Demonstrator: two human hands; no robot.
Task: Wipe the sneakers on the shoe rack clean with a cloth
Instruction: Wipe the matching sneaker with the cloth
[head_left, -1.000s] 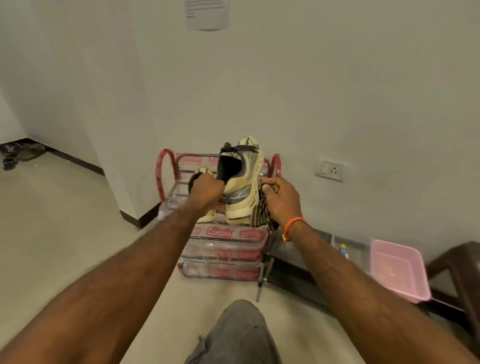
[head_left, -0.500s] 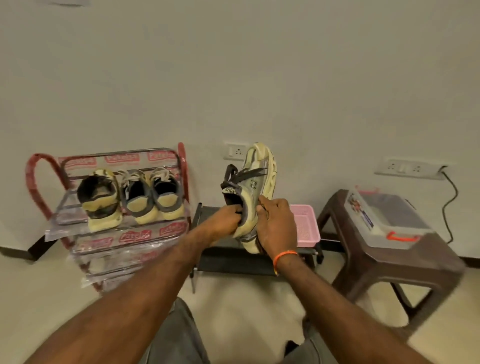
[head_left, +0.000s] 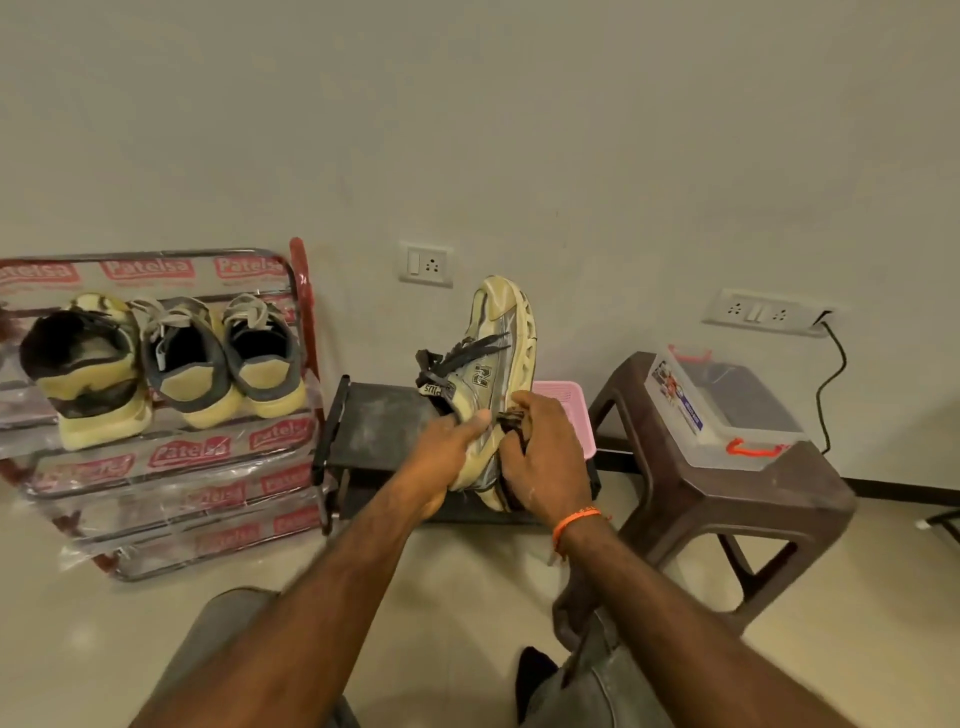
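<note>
Beside rack: both hands grip sneaker, cloth.

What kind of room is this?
Probably a room or entryway in a home: a shoe rack with sneakers stands on the floor, beside a brown plastic stool and wall sockets.

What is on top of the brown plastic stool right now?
On the brown plastic stool sits a clear plastic storage box with orange clips and a printed label. Its lid is shut and hazy, so whatever is inside cannot be made out. Nothing else shows on the seat.
</note>
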